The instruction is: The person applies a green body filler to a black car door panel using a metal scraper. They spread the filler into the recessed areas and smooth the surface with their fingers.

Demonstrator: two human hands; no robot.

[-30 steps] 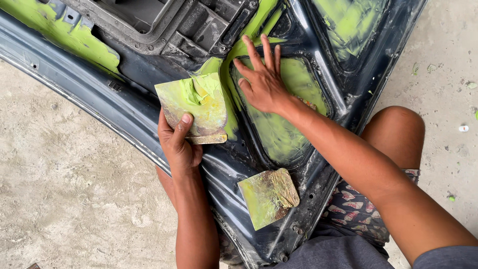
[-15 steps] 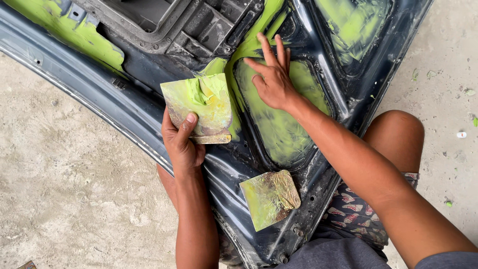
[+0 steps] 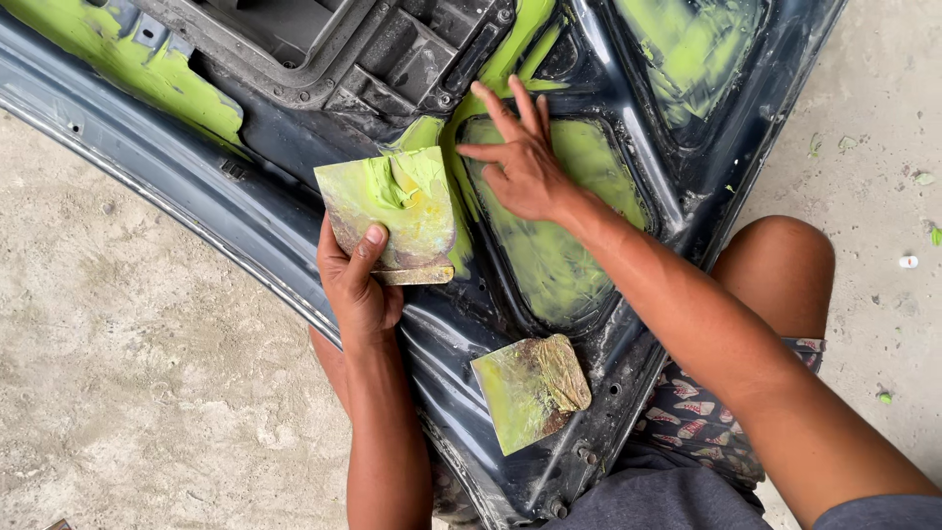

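A dark blue car body panel [image 3: 245,211] lies across my lap and the concrete floor, with patches of bright green filler on it. My left hand [image 3: 355,285] grips a square mixing board [image 3: 391,208] that carries a blob of green filler, thumb on top. My right hand [image 3: 522,162] presses flat, fingers spread, on a filler-coated recess [image 3: 579,245] of the panel, just right of the board. A second smeared square spreader [image 3: 530,391] rests on the panel near my lap, touched by neither hand.
Rough concrete floor [image 3: 128,393] surrounds the panel on the left and right. My bare knee [image 3: 780,265] sits right of the panel. Small green filler crumbs and a white bit [image 3: 909,262] lie on the floor at right.
My right hand has slid slightly right and down over the green recess. The left hand with the board has stayed almost still.
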